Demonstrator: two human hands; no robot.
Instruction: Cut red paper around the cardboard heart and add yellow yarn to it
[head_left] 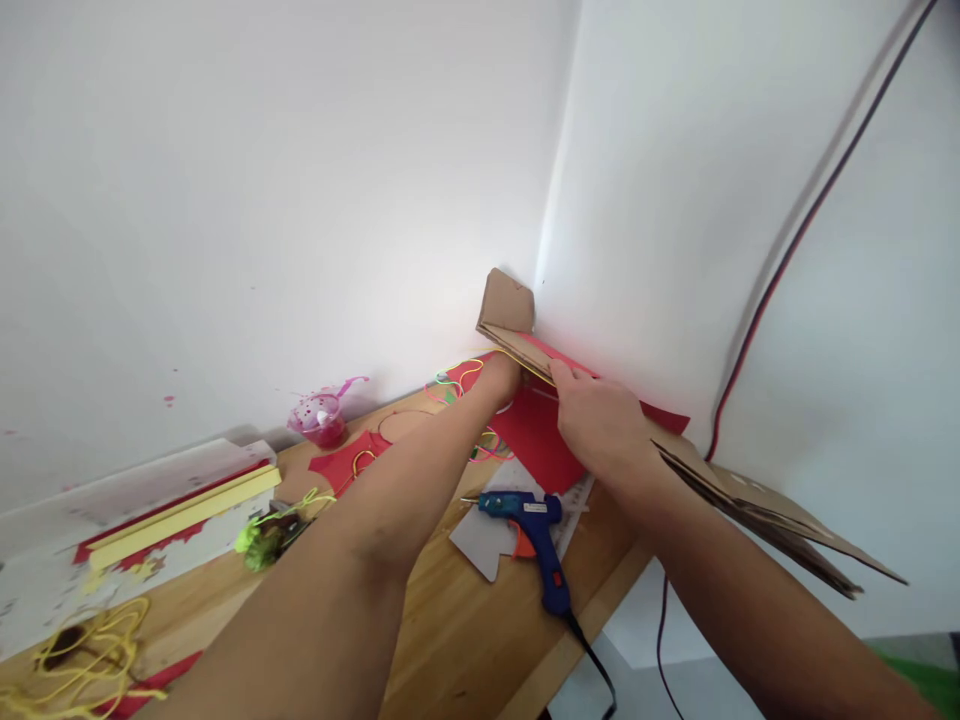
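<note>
In the far corner of the table, my right hand [600, 415] grips the edge of a folded piece of brown cardboard [517, 345], its index finger along the edge. My left hand [504, 378] reaches in beneath that cardboard, and its fingers are hidden there. Red paper [536, 435] lies below the two hands, and more red paper [664, 415] shows behind the cardboard. Closer to me, a blue hot glue gun [536, 507] with an orange trigger rests on its side over a grey-white piece of card [480, 545].
Along the left stand a cup stained pink [322, 418], a yellow strip [187, 515] and tangled yellow cord [97, 650]. Coloured strings [454, 385] lie near my left wrist. Cardboard flaps [780, 515] jut past the table's right edge. A dark cable [787, 240] runs down the wall.
</note>
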